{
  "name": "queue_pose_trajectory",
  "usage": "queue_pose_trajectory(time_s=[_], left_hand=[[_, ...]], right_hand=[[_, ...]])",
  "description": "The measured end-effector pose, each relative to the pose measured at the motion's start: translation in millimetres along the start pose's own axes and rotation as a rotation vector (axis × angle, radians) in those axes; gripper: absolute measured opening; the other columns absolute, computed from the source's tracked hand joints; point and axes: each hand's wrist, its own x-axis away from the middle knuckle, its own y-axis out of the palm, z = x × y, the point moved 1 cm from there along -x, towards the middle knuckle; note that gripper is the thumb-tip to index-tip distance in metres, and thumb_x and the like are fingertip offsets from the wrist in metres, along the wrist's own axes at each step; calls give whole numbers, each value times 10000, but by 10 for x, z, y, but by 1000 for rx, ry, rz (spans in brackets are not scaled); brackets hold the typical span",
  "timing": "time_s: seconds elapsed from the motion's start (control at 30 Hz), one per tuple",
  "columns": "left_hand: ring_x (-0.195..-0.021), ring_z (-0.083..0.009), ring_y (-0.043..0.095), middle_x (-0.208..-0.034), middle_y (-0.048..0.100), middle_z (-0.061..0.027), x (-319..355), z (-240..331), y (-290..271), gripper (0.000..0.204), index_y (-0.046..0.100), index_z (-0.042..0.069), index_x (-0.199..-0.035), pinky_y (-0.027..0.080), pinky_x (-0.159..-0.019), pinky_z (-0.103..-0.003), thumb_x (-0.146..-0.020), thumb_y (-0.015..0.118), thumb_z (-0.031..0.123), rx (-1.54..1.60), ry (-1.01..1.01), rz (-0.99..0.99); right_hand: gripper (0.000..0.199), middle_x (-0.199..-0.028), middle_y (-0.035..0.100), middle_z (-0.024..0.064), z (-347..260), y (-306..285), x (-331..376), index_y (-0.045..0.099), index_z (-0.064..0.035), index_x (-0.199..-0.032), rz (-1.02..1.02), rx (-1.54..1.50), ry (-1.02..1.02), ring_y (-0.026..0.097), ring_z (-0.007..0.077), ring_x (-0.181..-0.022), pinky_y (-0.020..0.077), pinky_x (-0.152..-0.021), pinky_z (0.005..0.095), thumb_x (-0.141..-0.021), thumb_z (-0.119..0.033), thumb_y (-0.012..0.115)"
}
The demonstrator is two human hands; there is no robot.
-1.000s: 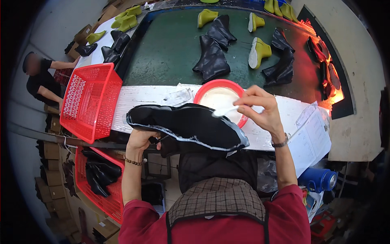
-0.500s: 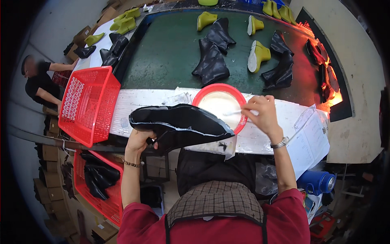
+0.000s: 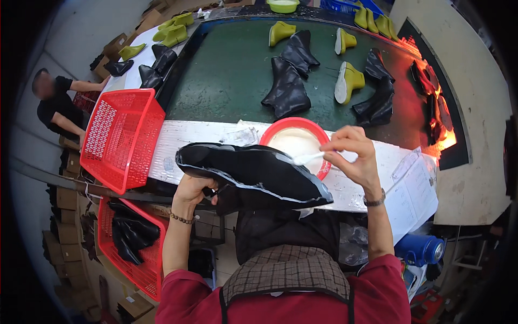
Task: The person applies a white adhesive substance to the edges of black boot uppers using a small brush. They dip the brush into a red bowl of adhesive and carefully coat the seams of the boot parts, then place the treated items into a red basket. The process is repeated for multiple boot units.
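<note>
My left hand grips a black boot upper by its rear end. Its underside faces up, and a white line of glue runs along its edge. A small white brush is pinched in my right hand, its bristles touching the far edge of the upper. Just beyond the upper stands a red bowl of white liquid, partly hidden by it.
A green conveyor belt carries black boot uppers and yellow-green lasts. At its right end is a glowing heater. Red baskets stand at left, near another person. A blue flask lies at right.
The brush has moved from over the bowl to the upper's far edge. My left hand has shifted slightly right and tilted the upper, so more of its underside shows.
</note>
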Motion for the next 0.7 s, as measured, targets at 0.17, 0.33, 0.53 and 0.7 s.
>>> queue_pose_trajectory(time_s=[0.17,0.33,0.53,0.7], left_hand=[[-624,-251,661,-783,687,-154,23,-79,201,313,683,-74,-954,541,-558,-338,-679,597,-196,-21,-123,0],[-615,-233,658,-759,672,-140,78,43,499,281,681,-73,-945,559,-470,-357,-699,579,-165,-81,-209,-56],[-557,-268,651,-802,672,-190,4,-110,388,311,646,-117,-1015,577,-425,-399,-721,553,-149,-73,-230,-168],[-553,-244,656,-737,645,-122,23,-53,690,355,609,-108,-1089,578,-473,-367,-741,539,-120,-141,-335,-299]], right_hand=[[159,-835,678,-2,-71,94,-140,815,-116,-917,-24,-32,-38,610,149,-846,387,-876,329,-760,-108,839],[144,-847,687,-34,-117,237,-361,821,-140,-924,5,-78,-145,591,102,-760,344,-828,305,-782,-148,846],[165,-847,683,-41,-182,102,-304,821,-155,-937,-33,-4,-122,569,90,-752,332,-804,303,-776,-161,857],[178,-834,670,-27,-214,169,-397,819,-142,-937,-101,46,-188,550,111,-752,337,-815,309,-763,-152,855]])
